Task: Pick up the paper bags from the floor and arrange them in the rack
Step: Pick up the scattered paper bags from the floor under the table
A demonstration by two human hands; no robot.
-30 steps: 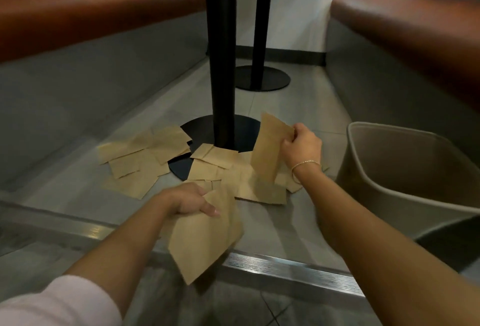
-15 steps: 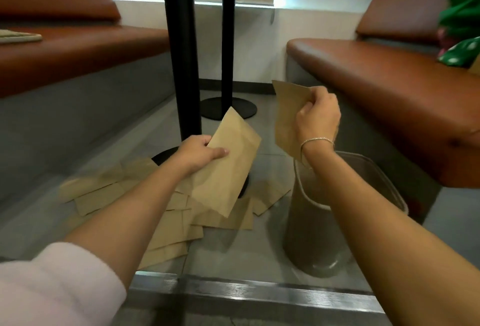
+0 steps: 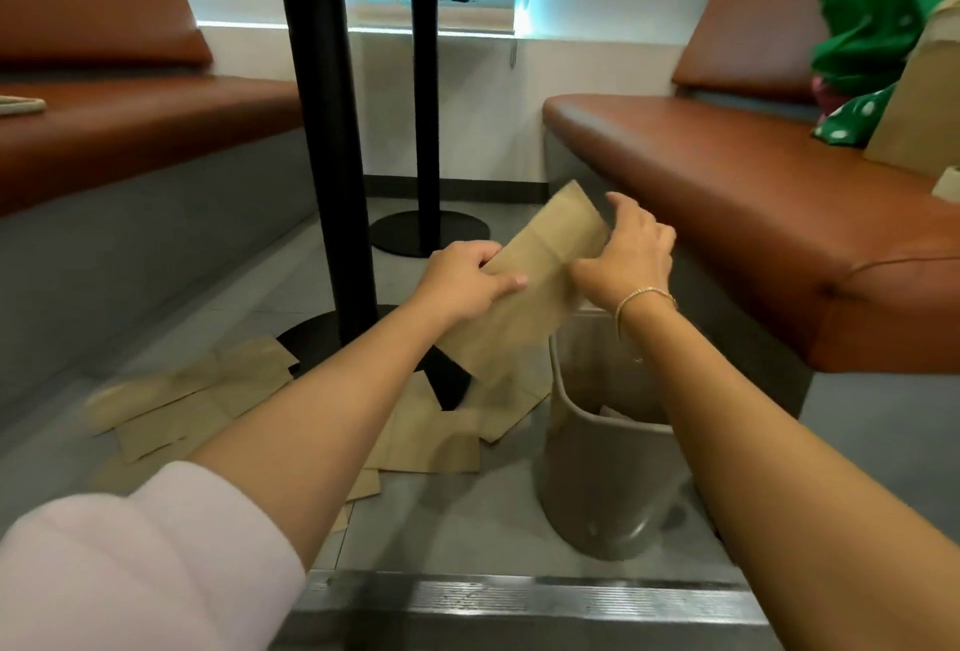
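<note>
brown paper bags (image 3: 540, 281) pinched by both hands' curled fingers (image 3: 506, 281).

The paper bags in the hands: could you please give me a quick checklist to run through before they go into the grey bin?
1. Left hand grips the held paper bags: ok.
2. Right hand has a firm hold on their upper edge: cannot tell; its fingers look partly open.
3. Held bags squared into one neat stack: cannot tell, they are blurred.
4. Grey bin upright, with its opening below the held bags: ok.
5. Room left inside the bin: cannot tell; the right forearm hides much of the inside.
6. Floor cleared: not ok; loose bags on the floor lie by the black table base.
</note>
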